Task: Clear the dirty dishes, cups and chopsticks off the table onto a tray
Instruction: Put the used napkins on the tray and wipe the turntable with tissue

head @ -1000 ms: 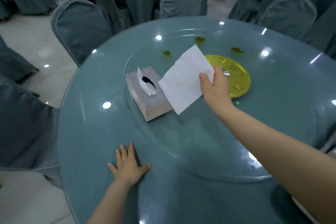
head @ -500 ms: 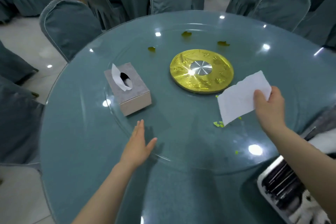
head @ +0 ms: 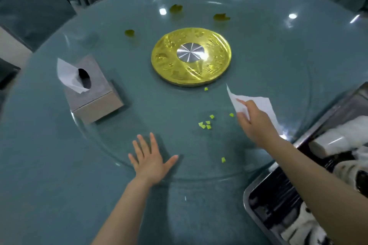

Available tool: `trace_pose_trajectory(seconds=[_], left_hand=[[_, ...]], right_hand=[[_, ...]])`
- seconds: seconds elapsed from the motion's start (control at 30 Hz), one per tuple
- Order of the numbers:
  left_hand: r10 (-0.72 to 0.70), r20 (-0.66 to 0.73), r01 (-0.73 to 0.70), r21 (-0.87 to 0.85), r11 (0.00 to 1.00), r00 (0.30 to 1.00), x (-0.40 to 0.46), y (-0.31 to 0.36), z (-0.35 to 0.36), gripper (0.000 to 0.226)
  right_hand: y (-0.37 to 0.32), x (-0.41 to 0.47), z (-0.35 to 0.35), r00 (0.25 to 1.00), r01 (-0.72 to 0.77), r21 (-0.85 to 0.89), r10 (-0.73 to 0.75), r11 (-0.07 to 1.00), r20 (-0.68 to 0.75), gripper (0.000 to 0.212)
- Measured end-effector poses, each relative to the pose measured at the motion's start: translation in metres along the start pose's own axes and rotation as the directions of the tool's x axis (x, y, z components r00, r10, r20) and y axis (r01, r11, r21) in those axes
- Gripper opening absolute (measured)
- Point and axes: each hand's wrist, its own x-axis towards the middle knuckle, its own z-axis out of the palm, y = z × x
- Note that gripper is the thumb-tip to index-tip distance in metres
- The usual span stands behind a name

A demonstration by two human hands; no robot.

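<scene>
Here, at the left of the round surface, a grey tissue box is seen standing on the glass turntable, with a white tissue sticking up from its oval slot. Nearer and a little to the right, the left hand is laid flat on the glass close to the turntable's near edge, its fingers straight and spread, nothing held in it. Beyond it, at the centre, a gold disc with a silver hub is set, and three dark greenish scraps are scattered on the far side of it. Small bright green bits are strewn on the glass between the disc and the hands. Further right, a white paper napkin is pinched by the right hand between thumb and curled fingers and held just over the glass, right of the green bits. At the near right edge, a metal tray is seen, loaded with white dishes and dark items too blurred to be told apart; it is partly covered by the right forearm.
</scene>
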Motion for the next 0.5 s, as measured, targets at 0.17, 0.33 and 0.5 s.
trace_pose_trajectory(seconds=[0.17, 0.33, 0.5], left_hand=[[-0.003, 0.030, 0.001, 0.060, 0.998, 1.000, 0.002, 0.003, 0.002, 0.115], [-0.008, 0.037, 0.004, 0.100, 0.995, 0.999, 0.006, -0.004, -0.001, 0.116], [0.017, 0.020, -0.019, 0.125, 0.992, 1.000, 0.016, -0.021, -0.006, 0.117]], right_hand=[[-0.004, 0.005, 0.043, 0.984, -0.164, 0.158, 0.150, 0.974, 0.096, 0.043], [-0.030, -0.002, 0.069, 0.987, -0.081, 0.206, 0.050, 0.975, 0.153, 0.036], [-0.027, 0.001, 0.061, 0.988, -0.153, 0.355, 0.154, 0.922, 0.027, 0.013]])
